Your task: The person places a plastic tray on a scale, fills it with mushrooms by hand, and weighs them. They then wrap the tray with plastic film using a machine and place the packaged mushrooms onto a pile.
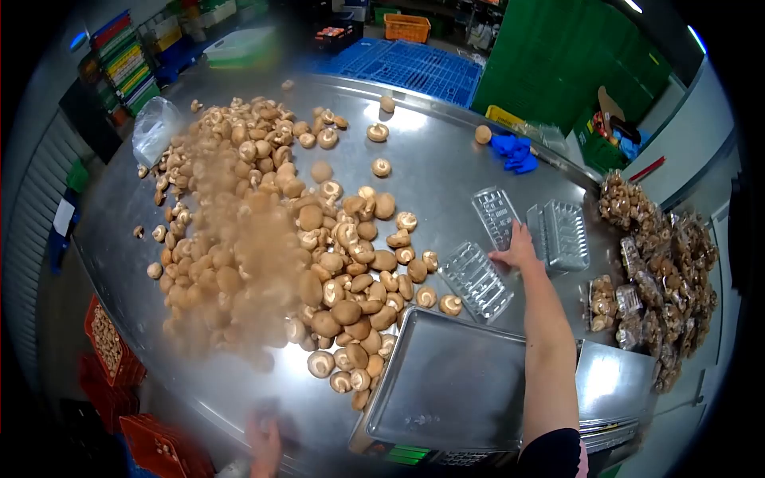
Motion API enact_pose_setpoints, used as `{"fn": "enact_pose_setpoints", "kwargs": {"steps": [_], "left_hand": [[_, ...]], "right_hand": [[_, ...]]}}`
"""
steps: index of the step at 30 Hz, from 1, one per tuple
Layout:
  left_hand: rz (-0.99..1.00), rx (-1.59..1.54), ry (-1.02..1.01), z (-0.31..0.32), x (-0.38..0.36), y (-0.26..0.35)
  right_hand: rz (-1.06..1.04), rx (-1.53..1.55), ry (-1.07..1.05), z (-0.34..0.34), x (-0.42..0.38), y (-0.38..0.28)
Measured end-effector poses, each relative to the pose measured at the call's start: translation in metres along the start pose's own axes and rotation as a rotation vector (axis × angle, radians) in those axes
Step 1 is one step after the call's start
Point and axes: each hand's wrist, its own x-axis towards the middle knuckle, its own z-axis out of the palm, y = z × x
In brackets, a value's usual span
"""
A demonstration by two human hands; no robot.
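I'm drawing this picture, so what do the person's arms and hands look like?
The right hand has no glove, and no watch shows on that wrist. A short, dark sleeve ends near the elbow, with a bit of pink beside it. The left hand looks bare too, but it's blurry, and I can't make out its sleeve.

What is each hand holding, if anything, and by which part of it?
The right hand is at a clear tray's near end; whether it grips or only touches cannot be told. The left hand is too blurred to tell.
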Motion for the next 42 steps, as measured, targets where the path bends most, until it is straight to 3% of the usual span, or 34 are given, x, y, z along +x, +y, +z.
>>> {"fn": "enact_pose_setpoints", "kwargs": {"steps": [5, 9, 14, 17, 20, 23, 26, 33, 36, 39, 42], "left_hand": [[-0.042, -0.138, -0.038, 0.019, 0.009, 0.019], [0.122, -0.038, -0.074, 0.022, 0.013, 0.008], [0.171, 0.001, -0.071, 0.004, 0.004, 0.02], [0.175, 0.021, -0.076, -0.009, -0.006, 0.013], [0.149, -0.01, -0.082, -0.013, -0.017, 0.014], [0.134, 0.002, -0.102, -0.013, -0.023, 0.013], [0.135, 0.067, -0.13, -0.013, -0.027, 0.003], [0.041, 0.097, -0.143, -0.007, -0.025, 0.005], [0.079, 0.084, -0.158, 0.006, -0.016, -0.003], [0.077, 0.071, -0.206, 0.02, -0.008, 0.009], [0.134, 0.071, -0.239, 0.02, 0.0, 0.034]], "right_hand": [[0.032, -0.05, -0.08, -0.008, -0.006, -0.005], [0.029, -0.132, -0.125, -0.016, -0.026, -0.017], [-0.198, -0.225, -0.043, -0.018, -0.041, -0.008], [-0.161, -0.237, -0.095, 0.008, -0.023, 0.021], [-0.096, -0.247, -0.155, -0.005, -0.038, 0.009], [-0.203, 0.023, 0.159, -0.013, -0.051, -0.003], [-0.112, 0.037, 0.192, -0.012, -0.041, -0.016], [0.214, 0.02, -0.056, -0.007, -0.015, -0.026], [0.251, 0.008, -0.139, -0.019, -0.006, -0.03], [0.26, -0.043, -0.071, -0.022, -0.01, -0.029], [0.288, 0.095, -0.037, -0.022, -0.008, -0.021]]}}
